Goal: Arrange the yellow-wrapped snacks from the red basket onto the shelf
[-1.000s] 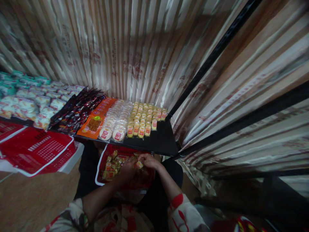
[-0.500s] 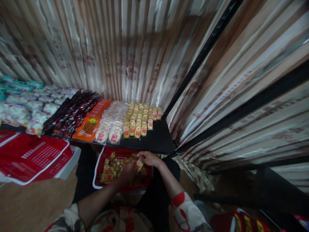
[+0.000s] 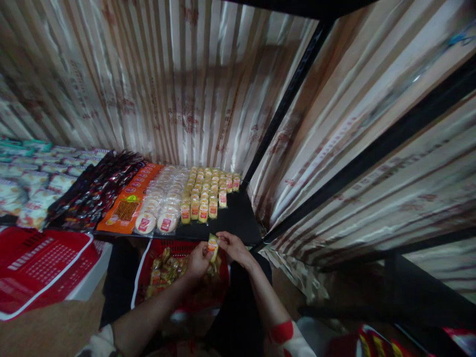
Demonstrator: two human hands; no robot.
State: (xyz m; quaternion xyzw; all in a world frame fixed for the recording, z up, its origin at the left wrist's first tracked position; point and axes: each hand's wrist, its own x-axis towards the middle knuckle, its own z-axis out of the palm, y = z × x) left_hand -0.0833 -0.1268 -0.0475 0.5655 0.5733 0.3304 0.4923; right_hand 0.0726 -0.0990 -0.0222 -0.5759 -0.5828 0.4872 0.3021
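Observation:
Both my hands meet over a red basket (image 3: pixel 141 287) in my lap that holds several small yellow snack packets (image 3: pixel 163 270). My left hand (image 3: pixel 196 263) and my right hand (image 3: pixel 230 246) pinch a yellow packet with a red label (image 3: pixel 212 245) between them, raised just below the front edge of the black shelf (image 3: pixel 238 223). On that shelf, rows of the same yellow packets (image 3: pixel 208 191) stand near the right end.
Left of the yellow rows lie round white cakes (image 3: pixel 159 203), an orange pack (image 3: pixel 128 206), dark red wrappers (image 3: pixel 96 188) and pale bags (image 3: pixel 29 193). A red tray (image 3: pixel 37 263) lies at the left. Striped plastic sheeting (image 3: pixel 178 89) and black frame bars (image 3: pixel 286 104) close the back and right.
My hands rose out of the basket with a yellow packet and now hold it up near the shelf edge. The view tilted so the shelf sits lower and further left.

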